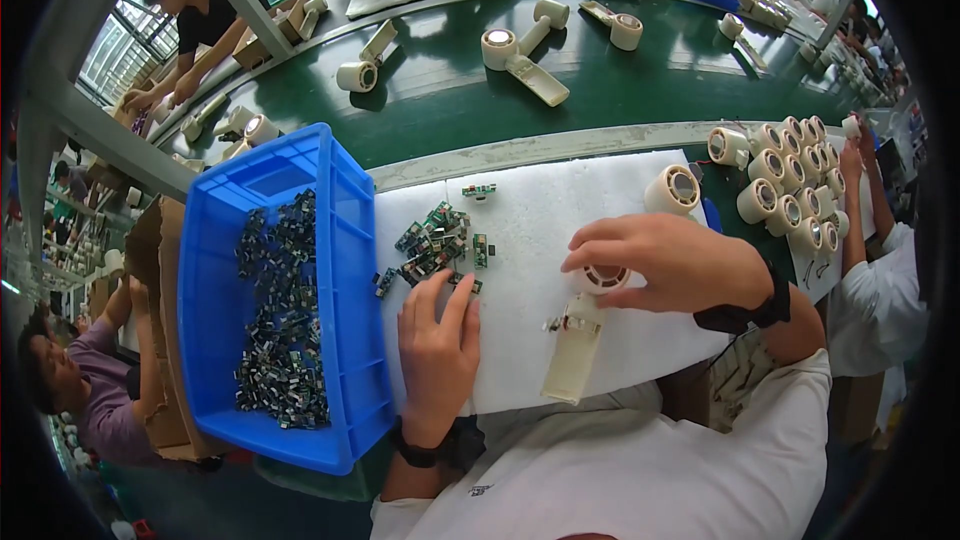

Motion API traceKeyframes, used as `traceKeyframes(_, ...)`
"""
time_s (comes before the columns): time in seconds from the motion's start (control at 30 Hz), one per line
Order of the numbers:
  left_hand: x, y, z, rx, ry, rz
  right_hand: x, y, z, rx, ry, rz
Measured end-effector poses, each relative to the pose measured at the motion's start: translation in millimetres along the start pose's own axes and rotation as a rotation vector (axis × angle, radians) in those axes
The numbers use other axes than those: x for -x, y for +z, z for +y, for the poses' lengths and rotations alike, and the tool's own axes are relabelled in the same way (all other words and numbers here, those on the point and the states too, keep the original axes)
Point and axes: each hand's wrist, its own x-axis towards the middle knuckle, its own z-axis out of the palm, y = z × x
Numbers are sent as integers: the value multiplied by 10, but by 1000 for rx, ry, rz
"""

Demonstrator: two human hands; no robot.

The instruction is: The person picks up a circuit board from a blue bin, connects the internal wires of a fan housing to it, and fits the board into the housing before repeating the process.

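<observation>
My right hand [655, 262] is curled round the round head of a cream handheld fan housing [572, 355], which lies on the white foam sheet [520, 320]. Its opened handle half points toward me, and a small part sticks out at the joint. At the near edge of a loose pile of small green circuit boards [432, 243] rests my left hand [438, 345]. Its fingers are apart, the tips touching or just beside a board [466, 282]; the exact contact is hard to make out.
On my left stands a blue bin [360, 340] with many circuit boards inside. Another fan head [672, 190] sits beyond my right hand, with several more [790, 180] grouped at the right. Fan housings [525, 55] lie along the green conveyor belt [430, 120]. Other people work nearby.
</observation>
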Motion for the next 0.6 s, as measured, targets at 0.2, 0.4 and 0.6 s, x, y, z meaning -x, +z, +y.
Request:
traceKeyframes(0.2,72,103,-125,142,13,109,-609,-793,942,110,239,349)
traceKeyframes(0.4,54,120,-152,320,17,216,-769,-1192,2488,371,827,454)
traceKeyframes(0.6,95,46,-186,385,15,180,-1140,-818,2365,718,456,609)
